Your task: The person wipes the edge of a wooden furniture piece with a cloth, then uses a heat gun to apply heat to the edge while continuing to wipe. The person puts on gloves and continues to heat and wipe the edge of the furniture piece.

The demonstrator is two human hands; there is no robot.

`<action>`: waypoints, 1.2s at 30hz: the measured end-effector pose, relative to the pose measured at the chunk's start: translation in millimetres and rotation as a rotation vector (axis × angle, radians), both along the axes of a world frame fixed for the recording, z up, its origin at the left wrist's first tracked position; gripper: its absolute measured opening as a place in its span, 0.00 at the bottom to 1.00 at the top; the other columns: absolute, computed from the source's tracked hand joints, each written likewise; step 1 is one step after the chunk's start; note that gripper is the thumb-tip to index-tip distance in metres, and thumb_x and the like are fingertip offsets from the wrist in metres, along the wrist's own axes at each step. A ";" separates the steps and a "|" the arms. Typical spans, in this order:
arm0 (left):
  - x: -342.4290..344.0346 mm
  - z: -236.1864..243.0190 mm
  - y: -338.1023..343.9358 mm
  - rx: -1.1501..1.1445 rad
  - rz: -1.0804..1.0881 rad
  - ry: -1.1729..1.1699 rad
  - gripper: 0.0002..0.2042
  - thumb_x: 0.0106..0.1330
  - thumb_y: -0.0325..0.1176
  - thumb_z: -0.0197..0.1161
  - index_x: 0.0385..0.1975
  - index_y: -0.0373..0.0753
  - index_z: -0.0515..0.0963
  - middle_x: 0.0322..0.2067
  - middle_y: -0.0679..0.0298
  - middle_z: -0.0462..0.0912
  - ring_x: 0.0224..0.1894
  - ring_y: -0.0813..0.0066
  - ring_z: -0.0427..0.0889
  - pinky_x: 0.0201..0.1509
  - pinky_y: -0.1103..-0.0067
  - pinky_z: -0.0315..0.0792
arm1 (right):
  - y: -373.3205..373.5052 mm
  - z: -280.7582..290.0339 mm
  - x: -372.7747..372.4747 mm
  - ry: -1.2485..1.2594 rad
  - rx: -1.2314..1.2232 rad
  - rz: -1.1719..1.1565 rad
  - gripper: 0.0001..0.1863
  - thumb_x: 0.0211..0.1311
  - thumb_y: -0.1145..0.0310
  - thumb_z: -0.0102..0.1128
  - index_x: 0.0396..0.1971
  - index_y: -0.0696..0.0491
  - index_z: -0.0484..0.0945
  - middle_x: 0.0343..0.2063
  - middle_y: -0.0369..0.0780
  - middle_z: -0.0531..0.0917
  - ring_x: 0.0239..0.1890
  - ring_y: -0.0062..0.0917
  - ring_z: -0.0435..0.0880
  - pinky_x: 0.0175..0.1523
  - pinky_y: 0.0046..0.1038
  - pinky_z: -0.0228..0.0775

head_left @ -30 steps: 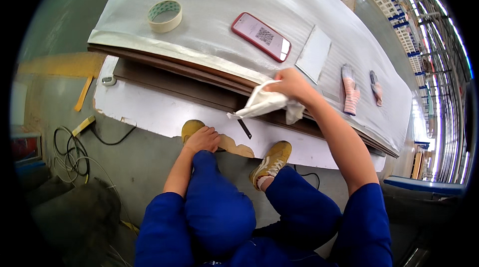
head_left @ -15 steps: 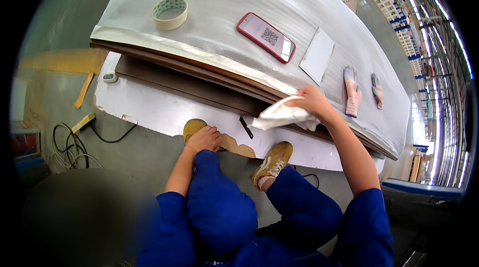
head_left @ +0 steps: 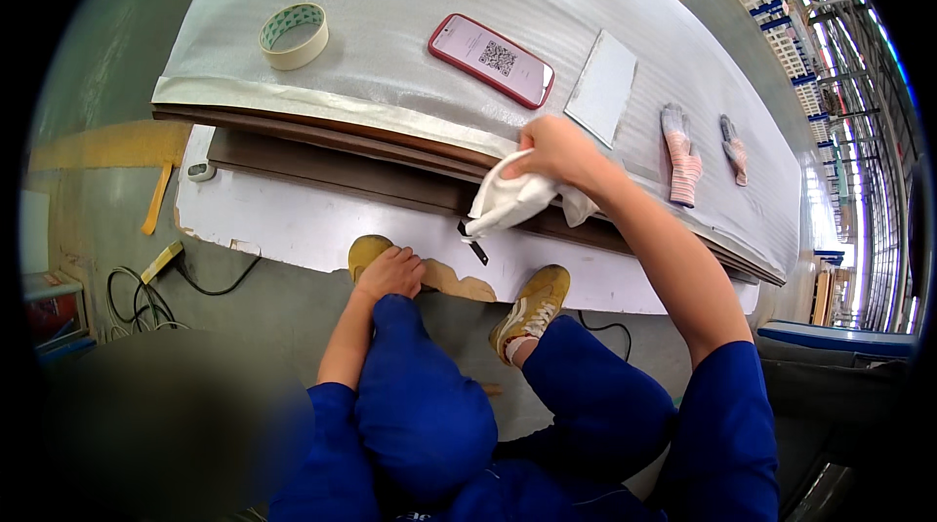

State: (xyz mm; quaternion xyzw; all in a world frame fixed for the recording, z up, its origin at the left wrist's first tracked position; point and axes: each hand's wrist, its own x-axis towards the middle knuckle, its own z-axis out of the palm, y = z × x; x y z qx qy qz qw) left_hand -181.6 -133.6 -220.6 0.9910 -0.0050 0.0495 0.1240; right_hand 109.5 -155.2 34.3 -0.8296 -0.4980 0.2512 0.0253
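Observation:
My right hand pinches a crumpled white cloth beside the front edge of a stack of dark brown panels. The cloth hangs over the white board below and partly covers a black flat strip. My left hand is low by my left shoe, at the board's chipped front edge, its fingers curled together. What those fingers hold, if anything, is hidden.
Whitish sheeting covers the stack's top. On it lie a tape roll, a red-cased phone, a pale rectangular plate and two gloves. A small grey device sits on the board's left end; coiled cables lie on the floor.
My right hand has moved left and slightly up with the cloth, which now overlaps the black strip. My left hand stays by the shoe. The whole view has shifted a little.

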 end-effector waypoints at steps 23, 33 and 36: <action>1.9 -1.1 -0.7 -0.035 0.002 0.010 0.08 0.54 0.40 0.61 0.29 0.44 0.76 0.32 0.70 0.77 0.43 0.72 0.72 0.50 0.76 0.65 | -15.3 -3.1 20.2 0.087 -0.059 -0.132 0.22 0.38 0.56 0.77 0.20 0.58 0.77 0.16 0.40 0.77 0.22 0.25 0.74 0.29 0.31 0.65; 3.2 1.4 1.6 -0.015 0.002 -0.022 0.09 0.53 0.41 0.61 0.29 0.45 0.76 0.31 0.71 0.77 0.42 0.73 0.72 0.48 0.76 0.65 | -0.5 6.0 9.2 0.115 -0.065 -0.103 0.22 0.39 0.55 0.75 0.20 0.59 0.77 0.16 0.38 0.77 0.23 0.21 0.74 0.28 0.29 0.65; -0.2 -3.4 -2.1 -0.033 -0.004 -0.071 0.09 0.52 0.40 0.62 0.29 0.44 0.76 0.31 0.71 0.77 0.41 0.73 0.72 0.48 0.77 0.65 | -25.1 -4.5 26.1 0.193 -0.045 -0.146 0.21 0.41 0.55 0.75 0.21 0.59 0.77 0.17 0.36 0.77 0.23 0.20 0.74 0.27 0.29 0.65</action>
